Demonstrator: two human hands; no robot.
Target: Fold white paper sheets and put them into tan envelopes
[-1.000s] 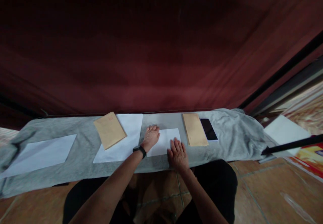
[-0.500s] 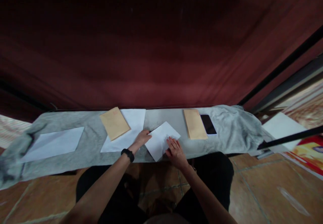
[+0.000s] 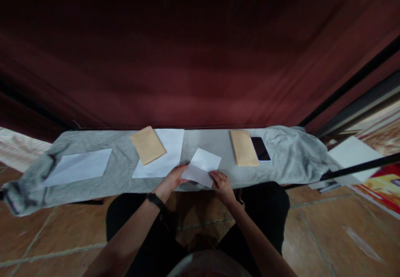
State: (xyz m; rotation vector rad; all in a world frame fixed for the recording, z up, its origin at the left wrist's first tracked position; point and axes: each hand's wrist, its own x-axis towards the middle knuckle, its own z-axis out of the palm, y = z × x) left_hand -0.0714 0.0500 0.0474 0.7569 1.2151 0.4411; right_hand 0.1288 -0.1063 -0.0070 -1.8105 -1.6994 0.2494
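Note:
A folded sheet of white paper [image 3: 204,159] is held between my two hands over the front of the cloth-covered bench, its near part bent up along a crease. My left hand [image 3: 175,178] pinches its left corner, thumb on top. At the right end of the crease, the fingers of my right hand [image 3: 222,185] are closed on the paper's edge. Left of the hands, a larger white sheet [image 3: 173,152] lies flat, partly under a stack of brown envelopes [image 3: 148,145]. More brown envelopes [image 3: 244,148] lie to the right.
A smartphone [image 3: 261,148] lies against the right-hand envelopes. Another white sheet [image 3: 79,167] rests at the left on the grey cloth [image 3: 121,143]. A dark red panel [image 3: 200,81] rises behind the bench. Black bars [image 3: 359,168] and printed packaging [image 3: 386,187] are at the right.
The folded paper has turned and its near part is now lifted. My right hand has gone from pressing flat on it to gripping its right edge. The camera view has shifted slightly.

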